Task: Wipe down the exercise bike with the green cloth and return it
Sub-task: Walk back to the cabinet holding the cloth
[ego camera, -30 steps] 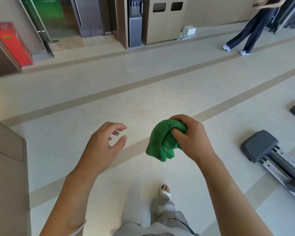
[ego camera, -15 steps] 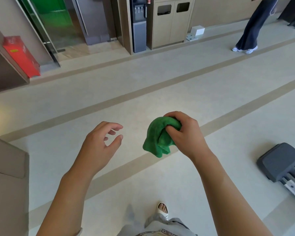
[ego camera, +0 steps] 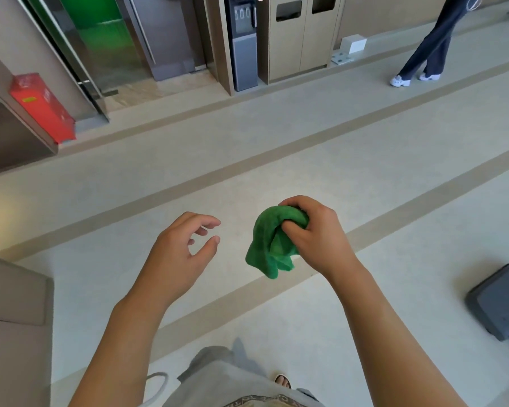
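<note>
Green cloth (ego camera: 272, 248) bunched in the right hand (ego camera: 315, 236), fingers (ego camera: 291, 230) curled round its upper folds, loose end hanging below the palm, clear of the floor (ego camera: 365, 171). Left hand (ego camera: 180, 254) just beside it, not touching, holding nothing, fingers loosely curved with a gap between thumb and forefinger. Both held out over pale flooring crossed by tan stripes. Grey base of a machine (ego camera: 500, 304) at the right edge, well apart from the cloth. Farther off: red box (ego camera: 41, 107) on the left, water dispenser (ego camera: 243, 39) beside twin beige bins (ego camera: 300, 36), legs of another person (ego camera: 426, 51) in dark trousers and white shoes.
</note>
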Available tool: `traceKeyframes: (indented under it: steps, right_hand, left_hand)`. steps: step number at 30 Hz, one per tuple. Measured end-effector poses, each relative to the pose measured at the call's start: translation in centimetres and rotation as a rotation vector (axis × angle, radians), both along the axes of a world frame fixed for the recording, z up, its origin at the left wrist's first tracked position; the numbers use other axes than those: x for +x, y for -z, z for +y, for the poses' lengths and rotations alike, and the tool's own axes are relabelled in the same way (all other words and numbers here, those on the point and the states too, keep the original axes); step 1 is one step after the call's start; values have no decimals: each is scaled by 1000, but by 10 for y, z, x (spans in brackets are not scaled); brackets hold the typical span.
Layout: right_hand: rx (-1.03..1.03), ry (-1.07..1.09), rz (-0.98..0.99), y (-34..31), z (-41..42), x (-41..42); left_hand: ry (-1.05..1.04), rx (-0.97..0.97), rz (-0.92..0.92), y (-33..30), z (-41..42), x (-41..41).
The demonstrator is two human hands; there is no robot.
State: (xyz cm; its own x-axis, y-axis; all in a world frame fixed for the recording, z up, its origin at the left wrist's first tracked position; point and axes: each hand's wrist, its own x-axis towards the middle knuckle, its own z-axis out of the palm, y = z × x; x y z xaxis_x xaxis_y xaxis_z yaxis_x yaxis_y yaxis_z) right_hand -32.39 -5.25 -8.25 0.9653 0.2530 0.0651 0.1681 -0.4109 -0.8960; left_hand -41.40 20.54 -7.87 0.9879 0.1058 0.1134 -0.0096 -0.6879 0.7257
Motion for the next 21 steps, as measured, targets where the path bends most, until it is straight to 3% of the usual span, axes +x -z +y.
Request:
traceKeyframes:
  steps: [9, 21]
  right_hand:
    - [-33, 85, 3, 6, 30, 79]
    - [-105, 161, -41, -27, 136, 196]
  left_hand:
    - [68, 22, 14, 14, 40, 100]
    - [132, 123, -78, 4, 170, 250]
